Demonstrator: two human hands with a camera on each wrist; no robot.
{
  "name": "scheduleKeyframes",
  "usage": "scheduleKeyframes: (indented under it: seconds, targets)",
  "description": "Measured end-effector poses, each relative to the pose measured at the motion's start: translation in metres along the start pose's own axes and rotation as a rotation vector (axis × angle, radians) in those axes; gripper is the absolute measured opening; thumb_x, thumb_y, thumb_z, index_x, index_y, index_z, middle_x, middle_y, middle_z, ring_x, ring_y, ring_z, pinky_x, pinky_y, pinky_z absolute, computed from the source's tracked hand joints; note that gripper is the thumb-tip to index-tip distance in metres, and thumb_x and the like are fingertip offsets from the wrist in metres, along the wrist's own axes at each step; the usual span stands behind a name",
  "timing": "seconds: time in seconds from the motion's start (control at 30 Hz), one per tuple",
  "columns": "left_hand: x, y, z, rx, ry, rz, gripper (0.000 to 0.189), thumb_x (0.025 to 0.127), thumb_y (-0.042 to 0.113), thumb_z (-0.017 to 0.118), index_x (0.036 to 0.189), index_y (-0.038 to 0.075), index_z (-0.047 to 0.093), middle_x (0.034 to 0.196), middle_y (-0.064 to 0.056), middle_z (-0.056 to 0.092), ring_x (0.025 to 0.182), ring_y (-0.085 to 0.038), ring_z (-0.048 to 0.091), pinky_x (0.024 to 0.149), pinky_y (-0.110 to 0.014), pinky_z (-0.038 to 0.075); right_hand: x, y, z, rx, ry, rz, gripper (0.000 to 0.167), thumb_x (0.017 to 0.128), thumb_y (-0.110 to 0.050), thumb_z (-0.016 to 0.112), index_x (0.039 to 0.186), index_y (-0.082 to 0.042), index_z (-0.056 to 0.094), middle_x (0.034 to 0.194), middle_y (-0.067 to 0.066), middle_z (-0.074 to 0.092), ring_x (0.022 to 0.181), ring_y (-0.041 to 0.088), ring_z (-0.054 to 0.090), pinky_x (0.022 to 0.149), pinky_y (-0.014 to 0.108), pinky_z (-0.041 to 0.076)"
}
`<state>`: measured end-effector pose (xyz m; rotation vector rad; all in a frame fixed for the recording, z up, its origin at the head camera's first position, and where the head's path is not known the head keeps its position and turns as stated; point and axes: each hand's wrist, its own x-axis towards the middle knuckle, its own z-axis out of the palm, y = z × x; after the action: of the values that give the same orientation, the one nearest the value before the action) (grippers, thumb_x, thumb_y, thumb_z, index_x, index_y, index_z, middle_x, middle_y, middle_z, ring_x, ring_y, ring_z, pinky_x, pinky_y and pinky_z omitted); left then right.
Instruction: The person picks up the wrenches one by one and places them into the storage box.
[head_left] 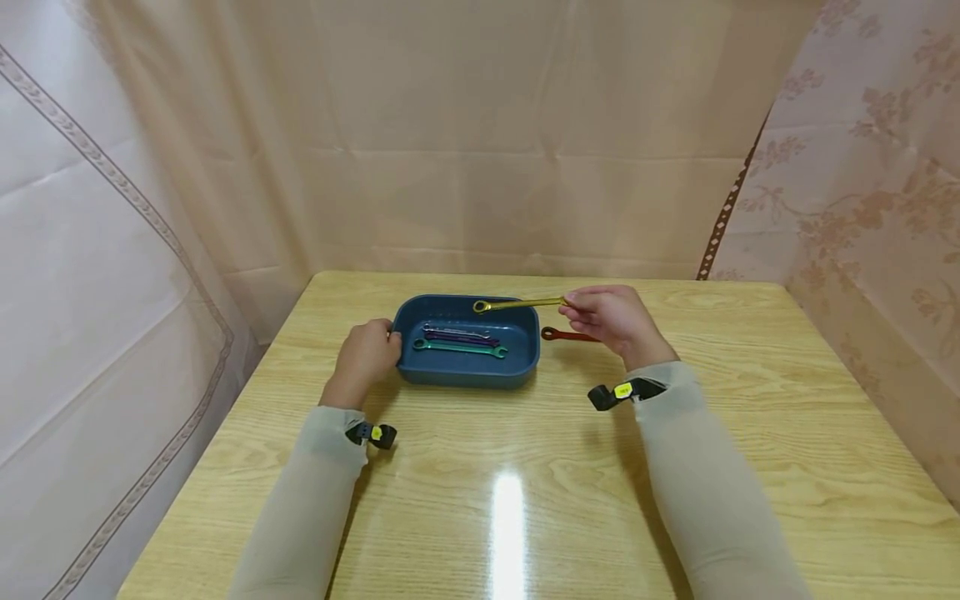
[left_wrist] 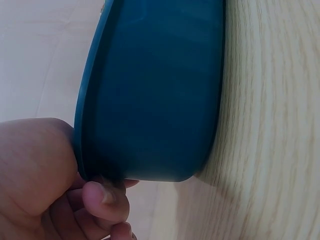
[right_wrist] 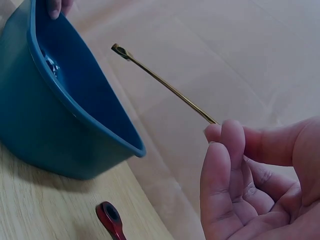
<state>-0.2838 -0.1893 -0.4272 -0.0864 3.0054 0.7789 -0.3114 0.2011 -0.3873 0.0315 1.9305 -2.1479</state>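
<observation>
Left cloth: a white cloth (head_left: 90,292) with a patterned band hangs beside the surface (head_left: 450,467).
Left hand: the left hand (head_left: 365,357) is at the left end of the bin; its fingers grip the rim, and in the right wrist view some fingertips reach over the edge to the inside.
Bin: the blue bin (head_left: 472,379) stands upright on the surface, near its back edge.
Inside the bin: three wrenches lie side by side, lengthwise; the silver wrench (head_left: 456,332) is at the back, the purple wrench (head_left: 461,338) in the middle, the green wrench (head_left: 461,347) in front. I cannot tell if they touch.
Gold wrench: the gold wrench (head_left: 520,304) is in the air, its ring end pointing left, above the back right part of the bin.
Red wrench: the red wrench (head_left: 570,336) lies on the surface, just right of the bin, its right part hidden by the hand.
Right hand: the right hand (head_left: 609,318) pinches the gold wrench at its right end, between thumb and fingers.
Right cloth: a flowered cloth (head_left: 870,167) hangs here.
</observation>
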Motion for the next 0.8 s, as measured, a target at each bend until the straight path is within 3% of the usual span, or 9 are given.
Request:
scheduleKeyframes:
  seconds: [0.23, 0.8]
  targets:
    - [0.000, 0.000, -0.001, 0.007, -0.004, 0.000, 0.045, 0.110, 0.027, 0.044, 0.141, -0.003, 0.057, 0.124, -0.020, 0.068, 0.097, -0.030, 0.063, 0.081, -0.040, 0.053, 0.006, 0.001, 0.017, -0.058, 0.017, 0.024, 0.039, 0.101, -0.011, 0.067, 0.133, 0.011, 0.062, 0.087, 0.001, 0.078, 0.077, 0.010, 0.073, 0.075, 0.026, 0.061]
    - [-0.001, 0.001, -0.001, 0.011, 0.005, 0.005, 0.044, 0.109, 0.026, 0.045, 0.139, -0.003, 0.059, 0.122, -0.020, 0.069, 0.096, -0.030, 0.063, 0.081, -0.041, 0.053, 0.015, 0.002, 0.054, -0.093, 0.037, 0.051, 0.032, 0.100, -0.014, 0.069, 0.126, 0.005, 0.069, 0.086, 0.001, 0.078, 0.075, 0.010, 0.074, 0.070, 0.025, 0.061]
